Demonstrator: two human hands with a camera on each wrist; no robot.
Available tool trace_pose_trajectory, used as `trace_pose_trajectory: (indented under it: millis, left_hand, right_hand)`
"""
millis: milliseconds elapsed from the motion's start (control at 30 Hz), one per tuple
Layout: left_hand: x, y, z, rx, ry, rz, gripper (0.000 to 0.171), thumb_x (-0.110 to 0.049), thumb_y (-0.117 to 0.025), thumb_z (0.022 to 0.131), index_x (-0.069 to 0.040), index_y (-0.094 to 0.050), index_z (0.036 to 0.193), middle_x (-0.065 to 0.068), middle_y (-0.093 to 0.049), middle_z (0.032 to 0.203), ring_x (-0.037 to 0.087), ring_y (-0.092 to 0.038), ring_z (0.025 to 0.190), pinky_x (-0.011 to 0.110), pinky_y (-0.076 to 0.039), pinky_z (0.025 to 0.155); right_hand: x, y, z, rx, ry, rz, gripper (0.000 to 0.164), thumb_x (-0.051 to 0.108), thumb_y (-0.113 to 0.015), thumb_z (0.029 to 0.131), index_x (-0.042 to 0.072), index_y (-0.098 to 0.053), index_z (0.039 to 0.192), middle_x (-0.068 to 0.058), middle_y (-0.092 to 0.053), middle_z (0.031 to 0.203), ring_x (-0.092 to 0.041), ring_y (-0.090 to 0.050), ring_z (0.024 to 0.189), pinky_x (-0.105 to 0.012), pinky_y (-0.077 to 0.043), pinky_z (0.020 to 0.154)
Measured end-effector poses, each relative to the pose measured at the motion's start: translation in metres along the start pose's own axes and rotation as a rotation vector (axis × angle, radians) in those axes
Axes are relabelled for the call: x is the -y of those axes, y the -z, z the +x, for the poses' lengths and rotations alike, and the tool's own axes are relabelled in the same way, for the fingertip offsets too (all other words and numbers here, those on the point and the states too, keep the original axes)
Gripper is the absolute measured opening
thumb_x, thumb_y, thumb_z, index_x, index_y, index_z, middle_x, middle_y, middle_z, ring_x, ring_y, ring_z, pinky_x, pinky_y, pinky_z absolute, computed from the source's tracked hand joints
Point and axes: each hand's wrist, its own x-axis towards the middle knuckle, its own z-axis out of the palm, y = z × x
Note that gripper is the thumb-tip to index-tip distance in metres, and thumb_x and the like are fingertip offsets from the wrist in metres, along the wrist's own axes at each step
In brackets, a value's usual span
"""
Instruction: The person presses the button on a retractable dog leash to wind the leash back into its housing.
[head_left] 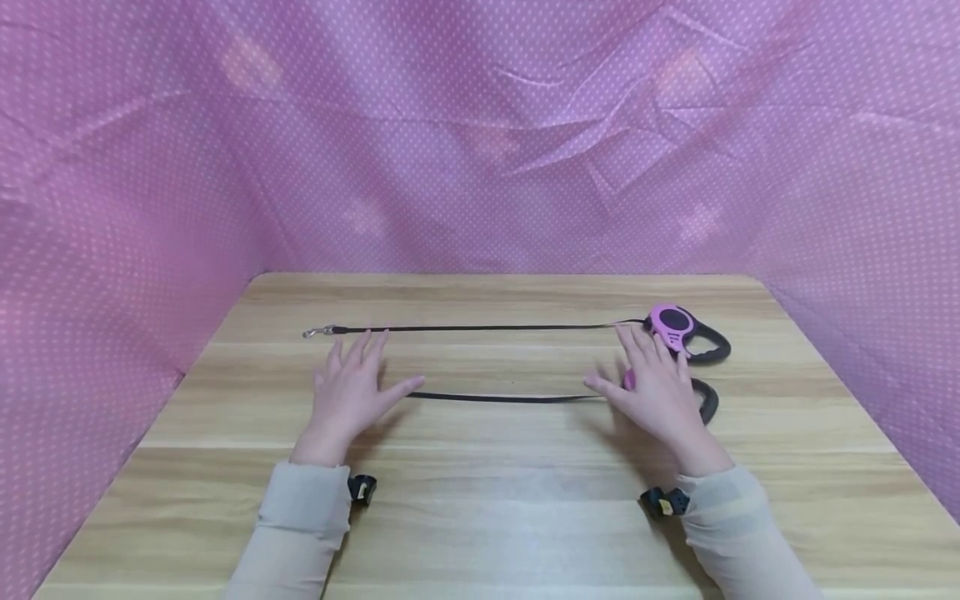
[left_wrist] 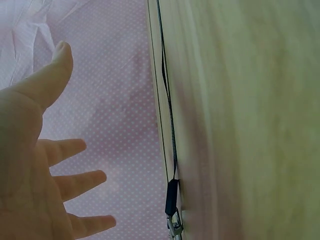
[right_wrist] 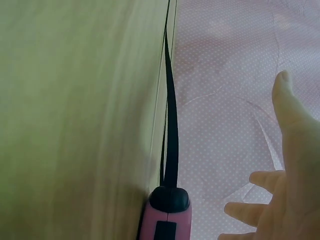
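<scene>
Two retractable dog leashes lie stretched sideways across the table. The far leash has a pink and black handle [head_left: 672, 327] on the right and a metal clip [head_left: 318, 331] at its left end. The near leash's black strap [head_left: 502, 398] runs between the hands; its pink and black handle [right_wrist: 167, 220] is partly covered by the right hand in the head view, and its clip [left_wrist: 174, 225] shows in the left wrist view. My left hand [head_left: 351, 406] hovers over the strap's left end, fingers spread. Above the near handle, my right hand [head_left: 656, 396] is also spread, holding nothing.
A wooden table [head_left: 510, 525] carries both leashes. Pink dotted cloth [head_left: 480, 150] hangs behind it and along both sides. A small black camera sits on each wrist, the left camera [head_left: 362, 489] and the right camera [head_left: 664, 503].
</scene>
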Motion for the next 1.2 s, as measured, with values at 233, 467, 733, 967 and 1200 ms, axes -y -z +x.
trace_pose_trajectory:
  millis: [233,467,733,967,1200]
  left_hand:
    - [0.002,0.000,0.001,0.021,0.009,-0.013,0.099,-0.073,-0.055,0.086,-0.017,-0.018,0.159,0.015,-0.017,0.165,0.056,-0.012,0.146,0.080,-0.010,0.108]
    - [0.003,0.005,-0.001,0.055,0.027,-0.069,0.100,-0.076,-0.053,0.085,-0.019,-0.016,0.159,0.017,-0.022,0.163,0.053,-0.016,0.145,0.078,-0.012,0.109]
    - [0.004,0.007,-0.003,0.086,0.017,-0.093,0.099,-0.079,-0.050,0.084,-0.022,-0.017,0.159,0.018,-0.028,0.161,0.051,-0.023,0.144,0.077,-0.018,0.108]
    - [0.007,0.007,0.000,0.098,0.014,-0.086,0.096,-0.075,-0.052,0.086,-0.022,-0.020,0.159,0.019,-0.029,0.160,0.051,-0.024,0.143,0.076,-0.019,0.109]
    - [0.014,0.008,0.001,0.108,0.016,-0.076,0.096,-0.076,-0.051,0.086,-0.019,-0.023,0.158,0.021,-0.028,0.160,0.052,-0.023,0.143,0.077,-0.018,0.108]
  right_hand:
    - [-0.001,0.003,-0.002,0.015,-0.010,0.037,0.100,0.075,-0.053,0.086,0.021,-0.013,0.160,-0.015,-0.014,0.166,-0.046,-0.013,0.150,-0.069,-0.002,0.117]
    - [-0.005,0.006,-0.006,0.012,-0.025,0.100,0.098,0.070,-0.055,0.088,0.015,-0.017,0.159,-0.018,-0.020,0.164,-0.049,-0.021,0.146,-0.070,-0.013,0.115]
    - [-0.012,0.010,-0.006,0.027,-0.041,0.099,0.096,0.071,-0.053,0.089,0.013,-0.019,0.158,-0.021,-0.027,0.160,-0.049,-0.031,0.142,-0.071,-0.027,0.109]
    - [-0.017,0.014,-0.005,0.093,-0.067,0.102,0.095,0.071,-0.050,0.091,0.011,-0.021,0.158,-0.028,-0.033,0.156,-0.050,-0.032,0.141,-0.071,-0.030,0.108]
    - [-0.023,0.018,-0.006,0.116,-0.077,0.108,0.095,0.070,-0.051,0.091,0.006,-0.024,0.156,-0.029,-0.034,0.154,-0.050,-0.033,0.140,-0.069,-0.029,0.109]
